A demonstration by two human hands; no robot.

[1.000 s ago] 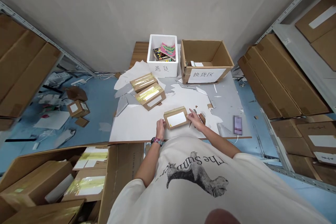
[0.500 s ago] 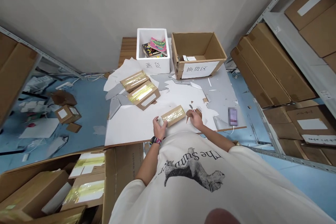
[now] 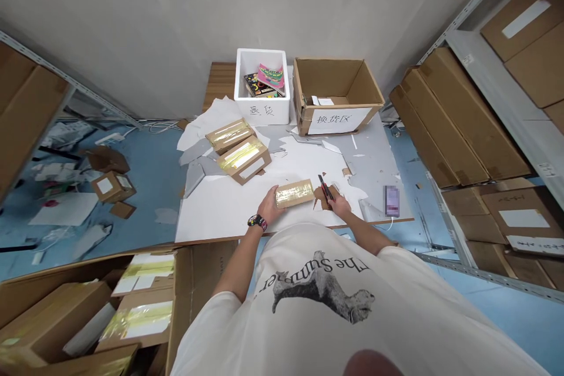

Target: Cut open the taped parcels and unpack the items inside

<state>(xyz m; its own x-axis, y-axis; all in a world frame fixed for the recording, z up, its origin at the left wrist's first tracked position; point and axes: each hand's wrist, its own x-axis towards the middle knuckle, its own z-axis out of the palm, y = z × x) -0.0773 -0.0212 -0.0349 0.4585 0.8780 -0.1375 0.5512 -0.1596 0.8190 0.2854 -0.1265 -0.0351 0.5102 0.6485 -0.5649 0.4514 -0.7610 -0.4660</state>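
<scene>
My left hand [image 3: 269,207] grips the left end of a small cardboard box [image 3: 294,194] wrapped in shiny yellowish tape, at the front of the table. A black and red utility knife [image 3: 326,190] is in my right hand [image 3: 340,205], its tip pointing away from me. Under the knife lies a torn piece of brown cardboard [image 3: 325,202], just right of the box. The knife and the box are apart. Farther back on the left, two more taped boxes, a flat one [image 3: 230,135] and a thicker one [image 3: 245,160], sit side by side.
At the table's back stand a white foam box [image 3: 263,113] holding books and an open carton [image 3: 339,120] with a paper label. A phone [image 3: 391,201] on a cable lies at right. A large carton of parcels [image 3: 184,282] is at lower left; shelves [image 3: 484,94] flank the right.
My right hand has shifted slightly right, and the knife's black and red body now shows. The taped box has turned a little in my left hand. The camera view has moved slightly.
</scene>
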